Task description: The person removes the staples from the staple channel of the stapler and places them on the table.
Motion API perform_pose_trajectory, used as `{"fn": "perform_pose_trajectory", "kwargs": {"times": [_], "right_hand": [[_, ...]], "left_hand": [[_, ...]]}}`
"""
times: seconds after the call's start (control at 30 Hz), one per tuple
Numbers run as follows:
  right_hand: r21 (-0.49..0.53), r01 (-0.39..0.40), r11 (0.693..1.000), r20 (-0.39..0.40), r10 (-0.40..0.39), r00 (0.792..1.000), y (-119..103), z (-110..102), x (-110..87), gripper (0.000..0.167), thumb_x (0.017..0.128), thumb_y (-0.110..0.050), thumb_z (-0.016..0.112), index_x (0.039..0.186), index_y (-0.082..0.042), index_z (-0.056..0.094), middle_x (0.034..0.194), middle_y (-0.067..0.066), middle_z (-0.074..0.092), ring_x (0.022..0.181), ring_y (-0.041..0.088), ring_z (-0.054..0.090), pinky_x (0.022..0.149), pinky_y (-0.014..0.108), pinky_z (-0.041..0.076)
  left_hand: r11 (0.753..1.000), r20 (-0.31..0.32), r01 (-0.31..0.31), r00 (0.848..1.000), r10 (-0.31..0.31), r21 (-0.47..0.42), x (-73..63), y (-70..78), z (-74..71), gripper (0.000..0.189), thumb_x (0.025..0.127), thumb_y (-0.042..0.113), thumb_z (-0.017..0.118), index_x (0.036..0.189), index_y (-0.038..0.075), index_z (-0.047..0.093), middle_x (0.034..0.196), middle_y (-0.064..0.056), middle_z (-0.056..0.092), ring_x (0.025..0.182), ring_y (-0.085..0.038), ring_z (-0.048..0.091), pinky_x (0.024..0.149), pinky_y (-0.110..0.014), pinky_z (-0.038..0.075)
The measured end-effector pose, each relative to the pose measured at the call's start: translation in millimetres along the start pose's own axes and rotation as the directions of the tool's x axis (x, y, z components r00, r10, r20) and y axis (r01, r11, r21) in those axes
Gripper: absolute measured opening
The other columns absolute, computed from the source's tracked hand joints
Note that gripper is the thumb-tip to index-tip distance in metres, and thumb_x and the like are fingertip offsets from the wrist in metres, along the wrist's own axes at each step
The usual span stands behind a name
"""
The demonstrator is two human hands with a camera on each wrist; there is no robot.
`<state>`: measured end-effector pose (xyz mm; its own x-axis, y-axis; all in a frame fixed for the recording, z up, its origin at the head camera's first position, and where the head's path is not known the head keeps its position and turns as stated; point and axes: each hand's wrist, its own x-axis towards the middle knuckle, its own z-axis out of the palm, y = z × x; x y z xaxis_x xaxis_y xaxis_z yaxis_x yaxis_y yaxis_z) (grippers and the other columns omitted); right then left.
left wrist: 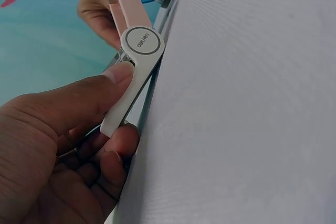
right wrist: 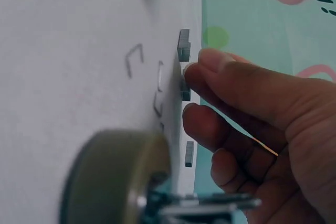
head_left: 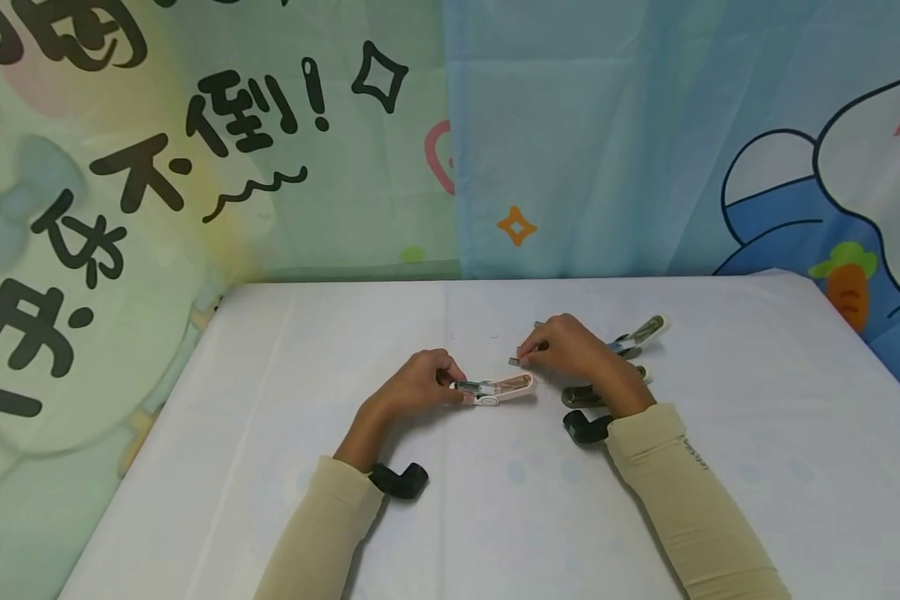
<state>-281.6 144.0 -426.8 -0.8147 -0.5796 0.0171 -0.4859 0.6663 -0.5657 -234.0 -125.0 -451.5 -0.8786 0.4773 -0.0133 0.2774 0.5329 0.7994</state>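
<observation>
My left hand [head_left: 422,382] pinches the tail end of a small white and pink stapler [head_left: 506,387], thumb on top and fingers below. Its top arm is swung up, as the left wrist view shows along the white body [left wrist: 137,72]. To the right, my right hand [head_left: 566,350] is low over the table, fingertips pinching a short grey strip of staples [right wrist: 186,90]. More staple strips lie by these fingers, one beyond the thumb [right wrist: 184,45] and one nearer [right wrist: 189,153].
Two dark green staplers lie by the right forearm, one partly under it [head_left: 581,396] and one farther back [head_left: 637,337] with its arm raised. Several loose single staples [right wrist: 134,59] are scattered on the white tablecloth [head_left: 345,333]. A printed curtain [head_left: 570,150] hangs behind the table.
</observation>
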Motion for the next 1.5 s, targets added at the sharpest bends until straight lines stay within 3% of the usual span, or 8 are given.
{"fn": "perform_pose_trajectory", "kwargs": {"times": [0.17, 0.3, 0.37, 0.57, 0.7, 0.9, 1.1, 1.5], "right_hand": [[0.037, 0.034, 0.999, -0.055, -0.032, 0.998, -4, -4, 0.7, 0.011, 0.086, -0.003, 0.072, 0.095, -0.007, 0.079, 0.096, 0.006, 0.073, 0.092, 0.025, 0.067, 0.079, 0.043, 0.05], [0.113, 0.087, 0.99, -0.099, -0.076, 0.992, -14, -6, 0.5, 0.013, 0.087, -0.002, 0.071, 0.099, -0.003, 0.077, 0.099, 0.009, 0.073, 0.086, 0.021, 0.068, 0.069, 0.036, 0.051], [0.146, 0.101, 0.984, -0.103, -0.086, 0.991, -21, -7, -1.6, 0.017, 0.087, -0.005, 0.072, 0.103, -0.003, 0.075, 0.102, 0.008, 0.072, 0.088, 0.02, 0.067, 0.071, 0.035, 0.051], [0.185, 0.129, 0.974, 0.055, -0.141, 0.988, -29, -5, -17.1, 0.042, 0.085, -0.015, 0.077, 0.124, -0.004, 0.064, 0.116, 0.012, 0.064, 0.101, 0.027, 0.06, 0.086, 0.045, 0.049], [0.13, 0.118, 0.984, 0.151, -0.138, 0.979, -31, -1, -28.5, 0.038, 0.086, -0.012, 0.075, 0.122, -0.003, 0.066, 0.109, 0.006, 0.065, 0.092, 0.019, 0.06, 0.078, 0.037, 0.05], [-0.003, 0.162, 0.987, 0.12, -0.16, 0.98, -34, -3, -38.1, 0.026, 0.086, 0.002, 0.07, 0.111, 0.0, 0.07, 0.091, 0.0, 0.064, 0.072, 0.01, 0.049, 0.064, 0.028, 0.045], [-0.016, 0.175, 0.984, 0.137, -0.172, 0.976, -32, -13, -49.8, 0.024, 0.086, 0.004, 0.069, 0.11, 0.0, 0.071, 0.091, 0.0, 0.064, 0.073, 0.009, 0.051, 0.063, 0.028, 0.045], [-0.021, 0.156, 0.988, 0.135, -0.151, 0.979, -24, -32, -88.4, 0.023, 0.086, -0.002, 0.071, 0.108, -0.004, 0.071, 0.093, -0.003, 0.064, 0.074, 0.007, 0.05, 0.064, 0.027, 0.045]], "left_hand": [[1.0, -0.008, -0.004, 1.0, 0.004, 0.011, -0.2, 1.2, -2.4, 0.019, 0.078, 0.011, 0.082, 0.091, 0.005, 0.07, 0.08, -0.001, 0.057, 0.07, -0.013, 0.05, 0.062, -0.024, 0.041], [1.0, -0.016, 0.005, 1.0, -0.005, 0.016, -0.9, 1.0, -3.4, 0.019, 0.078, 0.011, 0.083, 0.09, 0.005, 0.07, 0.079, -0.001, 0.057, 0.07, -0.013, 0.049, 0.062, -0.024, 0.041], [1.0, -0.018, 0.001, 1.0, 0.0, 0.017, -0.7, -0.3, -2.5, 0.018, 0.078, 0.011, 0.082, 0.09, 0.005, 0.069, 0.079, -0.001, 0.057, 0.07, -0.013, 0.05, 0.062, -0.024, 0.041], [1.0, -0.005, -0.003, 1.0, 0.003, 0.018, 0.8, -0.8, 0.9, 0.017, 0.079, 0.011, 0.082, 0.09, 0.006, 0.07, 0.081, -0.002, 0.059, 0.071, -0.012, 0.051, 0.063, -0.024, 0.042], [0.999, -0.003, 0.011, 1.0, -0.011, 0.042, -0.3, 2.3, 1.6, 0.018, 0.078, 0.014, 0.083, 0.089, 0.007, 0.07, 0.08, -0.001, 0.059, 0.071, -0.013, 0.051, 0.063, -0.025, 0.043], [0.996, 0.031, -0.011, 0.999, 0.009, 0.088, 1.3, 9.7, 6.3, 0.019, 0.079, 0.017, 0.082, 0.088, 0.007, 0.069, 0.082, 0.002, 0.059, 0.075, -0.012, 0.053, 0.067, -0.025, 0.045], [0.996, 0.058, -0.033, 0.998, 0.028, 0.077, 5.2, 19.0, 16.8, 0.016, 0.079, 0.014, 0.082, 0.086, 0.007, 0.069, 0.081, 0.002, 0.06, 0.073, -0.011, 0.054, 0.065, -0.024, 0.046], [0.991, 0.176, -0.082, 0.982, 0.063, 0.105, 13.2, 46.7, 42.5, 0.015, 0.079, 0.015, 0.081, 0.081, 0.009, 0.068, 0.076, 0.003, 0.06, 0.067, -0.008, 0.053, 0.061, -0.02, 0.044]]}}
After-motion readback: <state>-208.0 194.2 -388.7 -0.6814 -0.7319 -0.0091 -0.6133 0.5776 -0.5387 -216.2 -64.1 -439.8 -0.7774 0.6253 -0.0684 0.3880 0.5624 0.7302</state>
